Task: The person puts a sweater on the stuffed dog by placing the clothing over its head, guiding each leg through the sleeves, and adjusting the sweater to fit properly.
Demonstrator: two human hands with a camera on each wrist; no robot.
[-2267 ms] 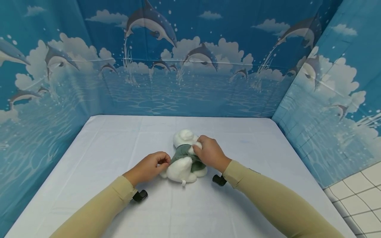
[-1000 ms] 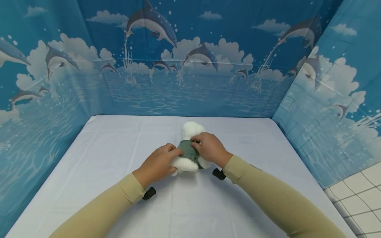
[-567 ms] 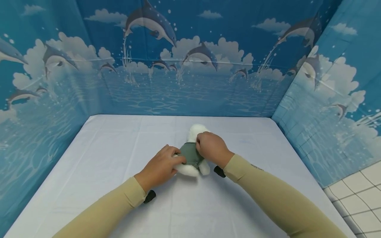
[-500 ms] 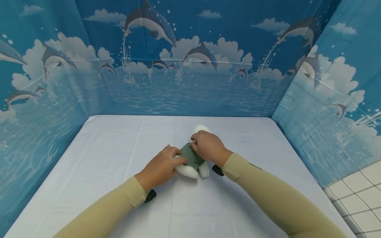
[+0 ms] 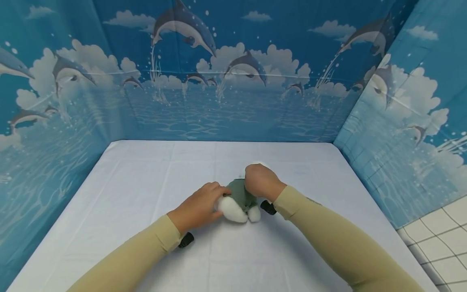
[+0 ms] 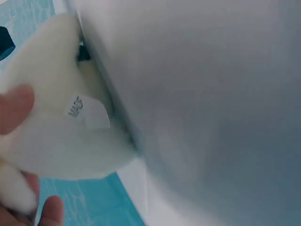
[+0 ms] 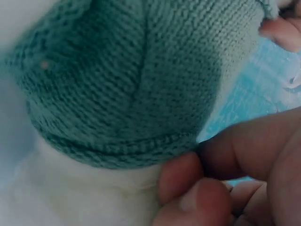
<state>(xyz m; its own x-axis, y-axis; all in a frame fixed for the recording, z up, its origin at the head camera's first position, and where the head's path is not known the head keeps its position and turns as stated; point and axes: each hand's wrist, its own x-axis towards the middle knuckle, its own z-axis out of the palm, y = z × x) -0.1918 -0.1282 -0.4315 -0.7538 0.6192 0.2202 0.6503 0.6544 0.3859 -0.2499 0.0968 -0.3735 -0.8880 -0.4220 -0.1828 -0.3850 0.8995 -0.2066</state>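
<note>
A white plush toy (image 5: 233,211) in a green knitted sweater (image 5: 240,194) is on the white table, its head mostly hidden behind my right hand. My left hand (image 5: 198,206) holds the toy at its left side. In the left wrist view, the thumb lies on the white plush (image 6: 51,146) beside a printed cloth tag (image 6: 94,113), with fingertips below. My right hand (image 5: 264,182) is at the neck end of the sweater. In the right wrist view, thumb and fingers (image 7: 207,200) pinch right at the hemmed edge of the green knit.
A white cloth covers the table (image 5: 146,170). Blue dolphin-print curtains (image 5: 226,109) stand behind it and at both sides. Each wrist carries a small black camera (image 5: 187,240). White tiles (image 5: 438,239) show at the lower right.
The toy has shifted right and turned, its head now behind my right hand. My left hand went from its lower side to a firmer hold and followed it right. The right hand slid along the neckline.
</note>
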